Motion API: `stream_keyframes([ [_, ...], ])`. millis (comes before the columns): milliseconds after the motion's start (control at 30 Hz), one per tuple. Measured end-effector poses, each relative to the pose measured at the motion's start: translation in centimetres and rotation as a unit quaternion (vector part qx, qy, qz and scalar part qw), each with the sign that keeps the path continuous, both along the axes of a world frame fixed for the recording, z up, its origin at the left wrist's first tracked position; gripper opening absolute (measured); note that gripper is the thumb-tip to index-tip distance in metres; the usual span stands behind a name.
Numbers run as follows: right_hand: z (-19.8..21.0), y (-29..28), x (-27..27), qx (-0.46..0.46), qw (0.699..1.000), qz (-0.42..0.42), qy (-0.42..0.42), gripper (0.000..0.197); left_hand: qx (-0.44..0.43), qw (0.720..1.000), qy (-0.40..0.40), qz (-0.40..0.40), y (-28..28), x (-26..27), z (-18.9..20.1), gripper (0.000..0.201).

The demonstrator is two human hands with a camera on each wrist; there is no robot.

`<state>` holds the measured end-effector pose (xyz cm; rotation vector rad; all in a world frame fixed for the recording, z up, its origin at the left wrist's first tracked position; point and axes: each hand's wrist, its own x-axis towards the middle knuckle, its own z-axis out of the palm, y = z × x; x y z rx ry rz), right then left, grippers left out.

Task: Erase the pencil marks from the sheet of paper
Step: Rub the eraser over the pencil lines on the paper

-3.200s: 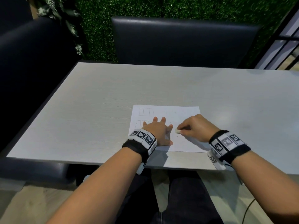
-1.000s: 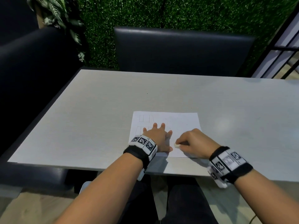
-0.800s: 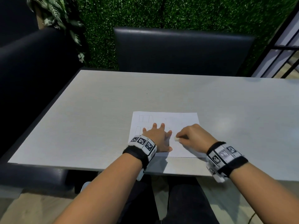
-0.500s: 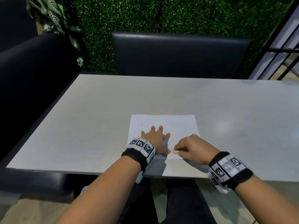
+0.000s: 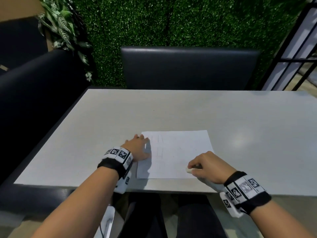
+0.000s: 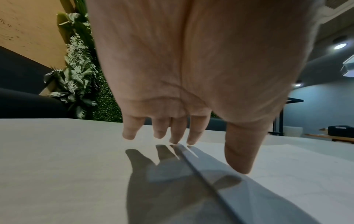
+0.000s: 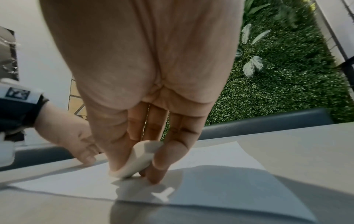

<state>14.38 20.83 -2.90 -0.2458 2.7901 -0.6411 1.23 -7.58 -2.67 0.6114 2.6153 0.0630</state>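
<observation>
My right hand (image 5: 206,166) pinches the white eraser (image 5: 188,170) low on the sheet of paper (image 5: 175,152); my left hand (image 5: 138,147), fingers relaxed, steadies its left edge against sliding.

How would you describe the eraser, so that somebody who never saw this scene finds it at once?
Start at the grey table, then the white sheet of paper near its front edge. At the sheet's near right corner, the right hand pinches the eraser: a small, rounded, off-white block, thick where the paper is flat.
</observation>
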Motion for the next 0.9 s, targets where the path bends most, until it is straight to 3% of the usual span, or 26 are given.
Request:
stream_keyframes([
  [233,3.6,1.2,-2.1,-0.085,0.992,-0.074,0.057,0.015,-0.013,0.999,0.000,-0.045,0.4,0.9,-1.0,0.079],
  [400,3.5,-1.5,-7.6,-0.061,0.994,-0.048,0.071,0.023,0.001,0.997,0.011,-0.072,2.4,1.8,-1.1,0.079],
  [533,2.2,-3.6,-10.6,-0.034,0.998,-0.026,0.050,0.029,0.070,0.997,0.002,-0.024,2.8,0.7,-0.6,0.092],
  [700,1.1,-5.1,-12.4,-0.007,0.999,-0.006,0.037,0.033,0.014,0.997,-0.007,-0.071,2.7,-0.2,-1.7,0.097],
  [900,0.7,-6.7,-14.1,0.027,0.998,0.026,0.042,0.025,0.014,0.998,0.001,-0.064,2.6,-0.4,-3.2,0.101],
])
